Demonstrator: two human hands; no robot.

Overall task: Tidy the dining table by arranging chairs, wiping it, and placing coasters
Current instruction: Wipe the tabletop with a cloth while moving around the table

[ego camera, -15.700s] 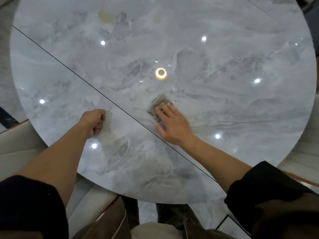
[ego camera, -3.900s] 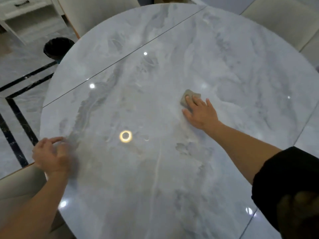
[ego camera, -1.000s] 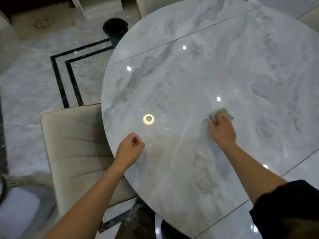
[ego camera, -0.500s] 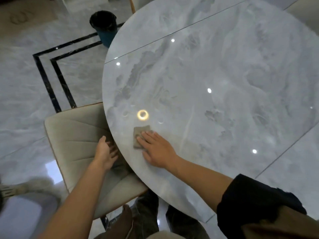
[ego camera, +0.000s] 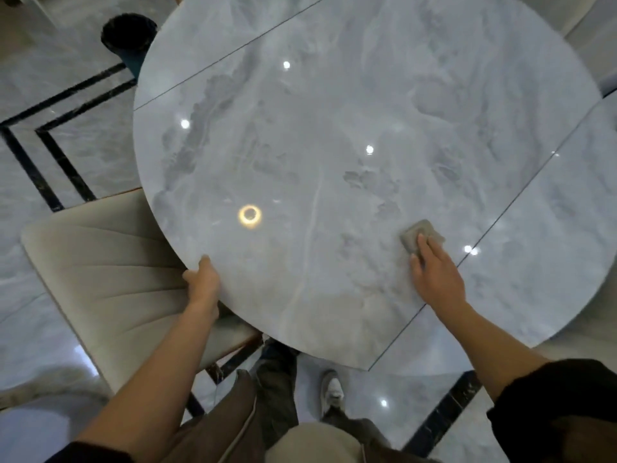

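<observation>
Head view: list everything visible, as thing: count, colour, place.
table: 1, grey marble, round, centre
cloth: 1, grey-beige, on table, near right
chair: 1, cream, left, seat partly under table edge
bin: 1, dark, on floor, top left beyond table
floor: grey marble with black stripes, around table
shoe: 1, pale, on floor below table's near edge
left hand: 1, grips table's near-left edge, thumb on top
right hand: 1, fingers flat on cloth, pressing it to table
</observation>
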